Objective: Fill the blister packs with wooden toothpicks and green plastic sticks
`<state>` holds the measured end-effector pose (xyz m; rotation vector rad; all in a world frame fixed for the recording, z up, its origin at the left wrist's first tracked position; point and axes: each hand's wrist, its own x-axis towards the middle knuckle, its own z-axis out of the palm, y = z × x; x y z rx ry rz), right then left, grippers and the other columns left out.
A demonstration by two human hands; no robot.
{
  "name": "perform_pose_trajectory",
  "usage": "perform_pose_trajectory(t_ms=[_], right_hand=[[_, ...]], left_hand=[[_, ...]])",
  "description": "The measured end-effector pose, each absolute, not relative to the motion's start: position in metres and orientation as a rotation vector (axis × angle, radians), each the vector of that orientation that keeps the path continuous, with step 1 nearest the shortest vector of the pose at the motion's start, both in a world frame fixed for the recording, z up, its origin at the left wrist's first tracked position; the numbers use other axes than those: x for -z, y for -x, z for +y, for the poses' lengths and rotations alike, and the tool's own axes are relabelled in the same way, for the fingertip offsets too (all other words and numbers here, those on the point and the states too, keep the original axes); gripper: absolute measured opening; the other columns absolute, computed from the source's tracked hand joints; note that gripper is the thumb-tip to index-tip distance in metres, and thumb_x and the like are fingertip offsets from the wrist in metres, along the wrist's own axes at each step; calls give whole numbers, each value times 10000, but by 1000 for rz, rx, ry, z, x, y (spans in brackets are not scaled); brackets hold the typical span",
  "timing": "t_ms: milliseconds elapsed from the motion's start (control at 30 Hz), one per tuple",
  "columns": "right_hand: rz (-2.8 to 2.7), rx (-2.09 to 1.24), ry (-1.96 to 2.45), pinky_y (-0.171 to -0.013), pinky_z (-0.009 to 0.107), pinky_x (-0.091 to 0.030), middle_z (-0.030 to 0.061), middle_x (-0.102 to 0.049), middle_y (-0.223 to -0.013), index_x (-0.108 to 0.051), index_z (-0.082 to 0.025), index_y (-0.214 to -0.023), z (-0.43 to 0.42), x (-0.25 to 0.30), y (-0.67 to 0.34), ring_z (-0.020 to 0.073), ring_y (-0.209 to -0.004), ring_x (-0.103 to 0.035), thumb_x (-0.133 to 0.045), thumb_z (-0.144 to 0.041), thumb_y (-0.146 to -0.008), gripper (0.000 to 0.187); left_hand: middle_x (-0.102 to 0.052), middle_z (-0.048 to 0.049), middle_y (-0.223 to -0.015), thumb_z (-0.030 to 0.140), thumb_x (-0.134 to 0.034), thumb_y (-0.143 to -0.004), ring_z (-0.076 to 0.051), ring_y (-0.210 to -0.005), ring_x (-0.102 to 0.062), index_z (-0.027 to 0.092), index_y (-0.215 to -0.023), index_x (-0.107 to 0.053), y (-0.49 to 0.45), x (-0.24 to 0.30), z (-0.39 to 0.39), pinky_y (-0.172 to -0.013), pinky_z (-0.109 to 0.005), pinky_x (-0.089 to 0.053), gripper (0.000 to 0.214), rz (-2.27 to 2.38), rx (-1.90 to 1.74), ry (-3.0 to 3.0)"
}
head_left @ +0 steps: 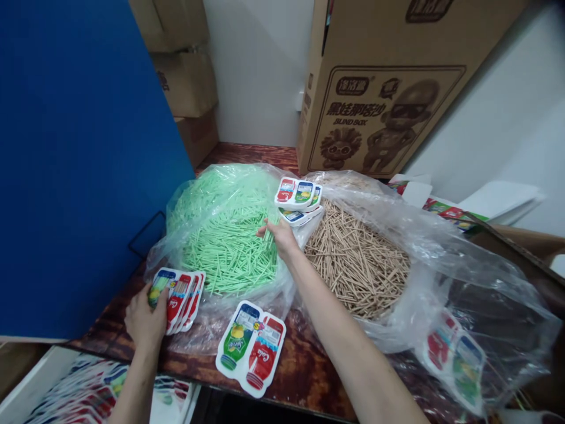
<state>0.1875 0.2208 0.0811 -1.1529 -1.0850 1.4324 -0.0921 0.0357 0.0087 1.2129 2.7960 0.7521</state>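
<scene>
My left hand (143,321) is closed on a fanned stack of bottle-shaped blister cards (180,300) at the near left of the table. My right hand (279,234) reaches forward into the pile of green sticks (225,235) in an open plastic bag, fingers pinched on a few green sticks. Just beyond that hand lies a small stack of the same cards (299,197), resting between the two bags. One card with a green and a red bottle shape (251,347) lies flat on the table near me. A second bag holds tan sticks (357,259).
A blue board (79,153) stands at the left. A printed cardboard box (388,88) stands at the back, more boxes behind left. Another card (454,359) lies under clear plastic at the right. A tray of cards (88,394) sits below the table's near edge.
</scene>
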Motion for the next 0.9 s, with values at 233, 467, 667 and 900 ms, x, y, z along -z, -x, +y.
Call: perform_pose_trajectory(t_ms=[233, 467, 667, 900], right_hand=[[-1087, -1597, 1126, -563, 295, -546, -44, -643, -572, -545, -195, -780, 212, -84, -200, 148, -511, -652, -633, -161, -713, 116], [-1093, -1586, 1125, -540, 268, -520, -41, -630, -546, -561, -183, -718, 207, -81, -200, 151, -521, -655, -652, -119, -699, 113], [-1057, -1500, 1084, -576, 249, -512, -40, -646, -600, -504, -198, -748, 204, -95, -195, 123, -541, -639, -636, -192, -736, 133], [-1232, -1289, 984, -690, 287, -505, -18, -643, -694, -543, -222, -866, 103, -100, -227, 146, -654, -615, -552, -277, -831, 66]], left_hand=[[-602, -206, -1253, 531, -422, -863, -385, -1141, -544, 116, -1300, -558, 90, -13, 35, -969, -491, -419, 617, 2772, -782, -1166], [-606, -205, -1248, 532, -421, -855, -393, -1138, -542, 107, -1289, -568, 89, -14, 35, -967, -490, -417, 625, 2771, -795, -1158], [-605, -203, -1247, 532, -428, -854, -392, -1133, -542, 113, -1295, -565, 91, -12, 34, -959, -484, -414, 623, 2767, -792, -1162], [-620, -191, -1220, 514, -456, -856, -372, -1127, -542, 124, -1280, -576, 94, -4, 33, -960, -467, -410, 588, 2780, -852, -1221]])
